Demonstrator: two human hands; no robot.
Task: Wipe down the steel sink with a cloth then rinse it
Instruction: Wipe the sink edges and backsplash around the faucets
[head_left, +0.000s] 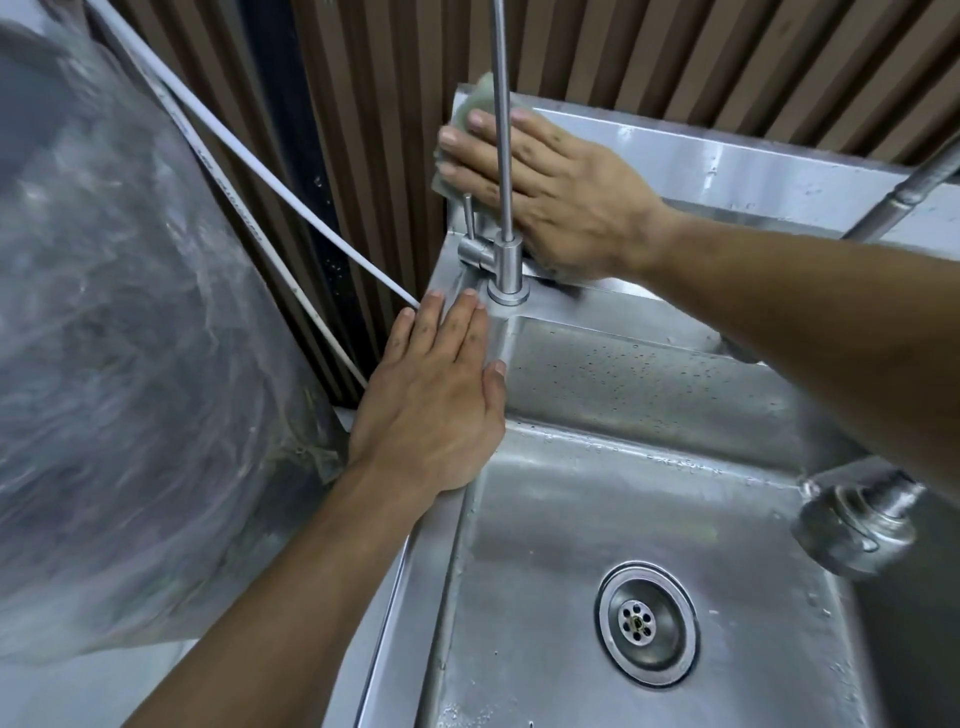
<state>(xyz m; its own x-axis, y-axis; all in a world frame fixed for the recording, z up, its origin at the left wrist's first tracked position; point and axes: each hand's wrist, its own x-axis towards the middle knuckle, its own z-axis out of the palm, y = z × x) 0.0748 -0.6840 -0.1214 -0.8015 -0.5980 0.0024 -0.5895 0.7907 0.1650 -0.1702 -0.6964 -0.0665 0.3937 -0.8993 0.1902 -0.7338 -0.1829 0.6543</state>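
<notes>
A pale cloth (470, 104) is pressed flat-fingered by the right hand (550, 192) against the sink (545, 519) back-left corner; the left hand (436, 395) is laid flat, grip wide, on the left rim.

Even, soft light; glare on sink (675, 156) back; plastic sheet (130, 338) at left blurred; wide-angle bend twd edges.

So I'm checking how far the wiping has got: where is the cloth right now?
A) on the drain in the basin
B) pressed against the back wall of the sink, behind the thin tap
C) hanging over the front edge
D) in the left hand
B: the right hand presses the cloth flat on the sink's back wall, behind the thin tap; the left hand rests bare on the rim.
</notes>
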